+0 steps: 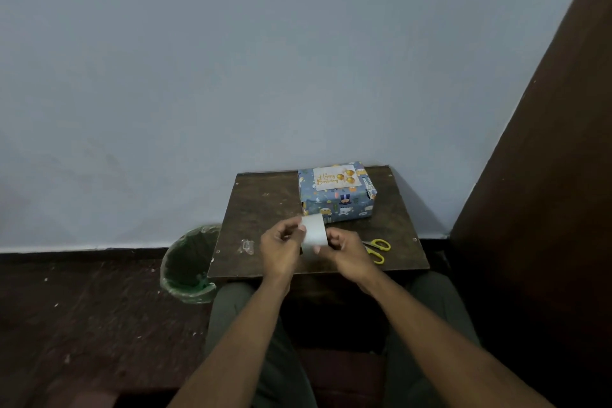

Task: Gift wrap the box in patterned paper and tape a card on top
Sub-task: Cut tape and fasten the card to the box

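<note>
Both forearms reach forward from the bottom edge over a small dark wooden table (pixel 265 209), and between the hands sits a wide strip of pale tape (pixel 314 231). At far left, a green-lined bin (pixel 185 265) stands on the floor against the table's left side, and a crumpled clear scrap (pixel 247 246) lies on the tabletop near it. Next, the left hand (pixel 280 247) pinches the tape's upper left edge between thumb and curled fingers. Across from it, the right hand (pixel 344 250) grips the tape's lower right edge, fingers curled inward. Behind the hands, toward the wall and slightly right of them, rests the box (pixel 337 199), wrapped in blue patterned paper with small cartoon figures; a white card (pixel 334 177) reading "Happy Birthday" with gold balloons lies flat on its top. Yellow-handled scissors (pixel 377 250) lie just right of the right hand.
</note>
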